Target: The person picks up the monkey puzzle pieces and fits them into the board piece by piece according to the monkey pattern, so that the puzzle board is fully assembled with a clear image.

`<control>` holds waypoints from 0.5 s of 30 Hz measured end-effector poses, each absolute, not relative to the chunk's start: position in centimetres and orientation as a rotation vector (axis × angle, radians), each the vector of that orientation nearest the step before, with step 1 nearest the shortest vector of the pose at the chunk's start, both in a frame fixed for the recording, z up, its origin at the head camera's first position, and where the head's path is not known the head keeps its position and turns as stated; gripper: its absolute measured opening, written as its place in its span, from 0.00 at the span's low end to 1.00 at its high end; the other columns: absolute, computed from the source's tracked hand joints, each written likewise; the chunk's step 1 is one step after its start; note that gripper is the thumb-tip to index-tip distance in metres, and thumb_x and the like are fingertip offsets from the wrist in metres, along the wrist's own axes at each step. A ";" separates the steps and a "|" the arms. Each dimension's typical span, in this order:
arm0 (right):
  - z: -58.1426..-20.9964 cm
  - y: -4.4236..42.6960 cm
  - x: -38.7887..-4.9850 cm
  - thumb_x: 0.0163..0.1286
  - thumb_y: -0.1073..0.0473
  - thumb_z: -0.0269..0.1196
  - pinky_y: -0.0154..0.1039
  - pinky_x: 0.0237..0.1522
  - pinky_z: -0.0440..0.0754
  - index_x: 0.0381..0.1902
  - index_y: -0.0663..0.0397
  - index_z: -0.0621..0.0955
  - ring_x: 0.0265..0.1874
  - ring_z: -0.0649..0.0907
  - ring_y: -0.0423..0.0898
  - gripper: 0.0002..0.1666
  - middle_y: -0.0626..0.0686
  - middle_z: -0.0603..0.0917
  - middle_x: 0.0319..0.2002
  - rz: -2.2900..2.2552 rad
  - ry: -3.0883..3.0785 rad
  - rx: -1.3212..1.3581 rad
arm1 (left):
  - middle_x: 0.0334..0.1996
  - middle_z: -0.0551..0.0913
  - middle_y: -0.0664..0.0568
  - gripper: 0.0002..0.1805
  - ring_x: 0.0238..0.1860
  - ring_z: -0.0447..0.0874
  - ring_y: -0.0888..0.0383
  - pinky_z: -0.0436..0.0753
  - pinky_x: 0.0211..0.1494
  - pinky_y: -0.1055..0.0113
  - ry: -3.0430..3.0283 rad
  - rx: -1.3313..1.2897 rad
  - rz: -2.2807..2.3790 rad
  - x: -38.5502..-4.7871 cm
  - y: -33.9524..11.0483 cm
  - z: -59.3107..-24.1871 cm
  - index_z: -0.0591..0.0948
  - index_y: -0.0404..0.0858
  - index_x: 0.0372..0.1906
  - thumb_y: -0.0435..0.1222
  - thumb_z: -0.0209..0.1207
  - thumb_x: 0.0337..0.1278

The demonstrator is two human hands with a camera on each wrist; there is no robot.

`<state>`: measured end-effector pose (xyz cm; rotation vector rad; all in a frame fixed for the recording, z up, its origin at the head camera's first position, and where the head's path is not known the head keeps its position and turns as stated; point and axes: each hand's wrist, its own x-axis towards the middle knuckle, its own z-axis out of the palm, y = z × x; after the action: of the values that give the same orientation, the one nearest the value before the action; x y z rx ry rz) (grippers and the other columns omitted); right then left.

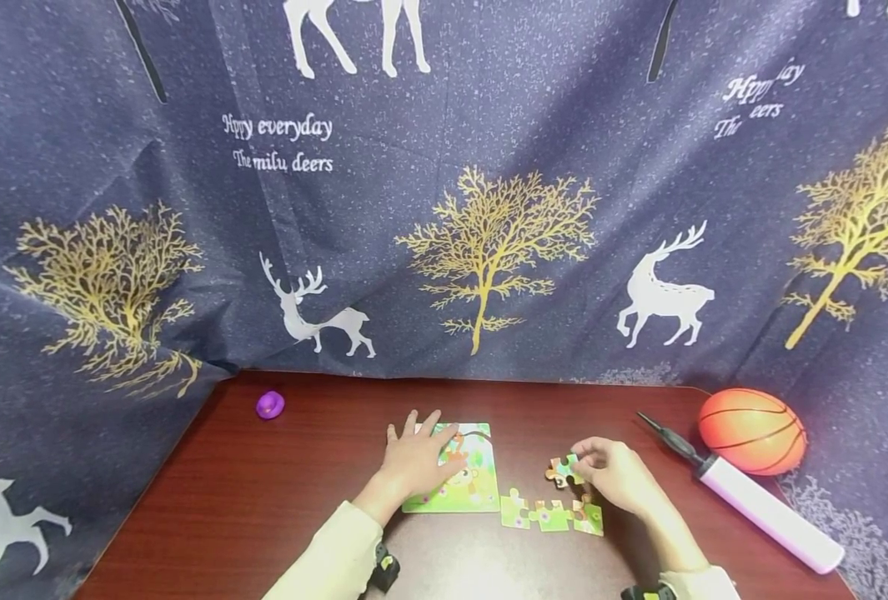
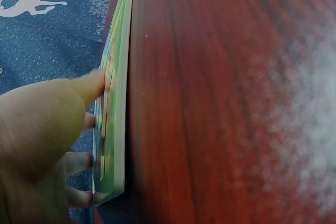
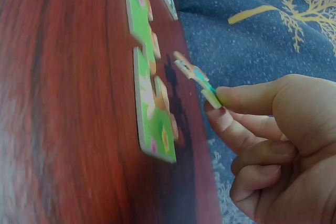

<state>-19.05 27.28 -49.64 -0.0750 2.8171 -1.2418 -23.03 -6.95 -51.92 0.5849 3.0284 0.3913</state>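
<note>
My left hand [image 1: 413, 467] rests with spread fingers on a square picture board [image 1: 491, 493], covering part of its colourful design. In the left wrist view the thumb touches the top of the board [image 2: 122, 135], which lies flat on the table. Between thumb and forefinger, my right hand [image 1: 619, 478] pinches a jigsaw puzzle piece [image 1: 562, 472]. The right wrist view shows this puzzle piece [image 3: 211, 97] tilted and held above the table. Just nearer to me lies a row of green-edged puzzle pieces [image 1: 553, 520], linked together, right of the board.
A white hand pump [image 1: 770, 512] with a dark end lies on the right, beside an orange basketball [image 1: 751, 431]. Far left on the brown table [image 1: 211, 483] sits a small purple object [image 1: 269, 405]. A dark blue patterned cloth [image 1: 383, 217] hangs behind the table.
</note>
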 end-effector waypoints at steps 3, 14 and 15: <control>-49.6 26.5 -19.5 0.68 0.62 0.70 0.37 0.24 0.76 0.47 0.55 0.85 0.15 0.82 0.48 0.10 0.48 0.86 0.25 -1.291 2.787 -0.087 | 0.79 0.64 0.46 0.34 0.77 0.57 0.31 0.59 0.68 0.24 3.023 0.585 0.364 -23.1 -7.0 -51.9 0.73 0.56 0.76 0.63 0.52 0.72; -49.8 21.8 -20.8 0.68 0.62 0.70 0.41 0.32 0.77 0.45 0.54 0.87 0.23 0.82 0.44 0.08 0.46 0.86 0.26 -1.299 2.770 -0.134 | 0.76 0.66 0.48 0.33 0.75 0.61 0.40 0.62 0.67 0.24 3.036 0.611 0.298 -23.2 -7.0 -52.0 0.72 0.59 0.76 0.65 0.48 0.73; -49.9 21.4 -20.9 0.69 0.62 0.69 0.41 0.33 0.77 0.45 0.54 0.87 0.23 0.82 0.45 0.08 0.47 0.85 0.25 -1.307 2.762 -0.142 | 0.78 0.64 0.48 0.33 0.76 0.59 0.39 0.60 0.67 0.24 3.023 0.602 0.306 -23.2 -7.1 -52.0 0.71 0.60 0.77 0.65 0.47 0.74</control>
<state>-20.93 21.44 -49.85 -0.1423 2.7622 -1.3069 -23.24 -7.07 -52.02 0.6023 3.0230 0.3059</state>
